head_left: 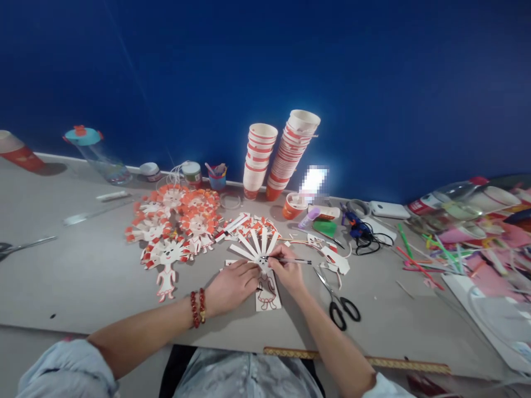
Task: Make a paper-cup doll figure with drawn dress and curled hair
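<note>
My right hand (289,269) is closed around a pen (299,261), its tip at the drawn face of a white paper cutout (258,246) with strips fanning out on top. Below that face, a dress and legs are outlined on the cutout's lower piece (268,298). My left hand (234,283) lies flat with its fingers on the paper's left side, a beaded bracelet (198,308) on the wrist. To the right of my right hand lie black-handled scissors (341,307), blades apart. A finished-looking paper doll (166,268) rests left of my hands, beside a heap of similar ones (182,213).
Two tall stacks of paper cups (259,160) stand by the blue wall, near a short cup (294,205) and a glue stick (309,218). A glue gun (357,224) with a coiled cord sits farther right. Colourful craft scraps (468,249) crowd the right side. A ruler (406,365) lies along the front edge.
</note>
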A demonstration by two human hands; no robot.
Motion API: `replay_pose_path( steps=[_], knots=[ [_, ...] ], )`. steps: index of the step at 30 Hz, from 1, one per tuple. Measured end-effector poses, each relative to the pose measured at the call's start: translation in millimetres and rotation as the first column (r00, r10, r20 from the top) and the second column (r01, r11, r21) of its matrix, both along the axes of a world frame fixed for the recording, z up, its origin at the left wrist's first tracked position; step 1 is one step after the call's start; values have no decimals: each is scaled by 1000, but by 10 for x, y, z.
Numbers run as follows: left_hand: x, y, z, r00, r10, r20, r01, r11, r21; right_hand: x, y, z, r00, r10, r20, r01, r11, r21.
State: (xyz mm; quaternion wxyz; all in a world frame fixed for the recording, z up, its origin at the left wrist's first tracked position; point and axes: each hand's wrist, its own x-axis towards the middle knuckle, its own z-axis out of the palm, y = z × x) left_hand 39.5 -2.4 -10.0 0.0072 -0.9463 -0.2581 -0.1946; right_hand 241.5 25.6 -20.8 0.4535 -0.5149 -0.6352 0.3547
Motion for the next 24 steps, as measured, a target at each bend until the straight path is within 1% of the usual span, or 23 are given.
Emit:
replay_pose_path(
  steps=[3,6,10,15,20,24],
  knots=[
    [10,-12,-6,1000,9,-3,-9,1000,-11,-9,-27,-72,999,-39,37,38,999,32],
    [16,-19,-12,1000,20,-6,-20,999,-45,-24,-33,-90,998,-45,49,43,998,50],
    [19,-7,-7,1000,19,12,-18,997,-80,-26,-6,-56,999,11,44,-11,1000,-12],
    [20,14,28,1000,19,12,-18,995,-95,-20,14,18,993,58,103,-50,996,-77],
    [13,12,15,1000,24,11,-22,993,-117,-37,0,8,994,7,105,-7,1000,-8],
    [6,8,-2,999,28,23,-25,992,-120,-34,-10,-37,991,11,133,-11,1000,-6]
  ],
)
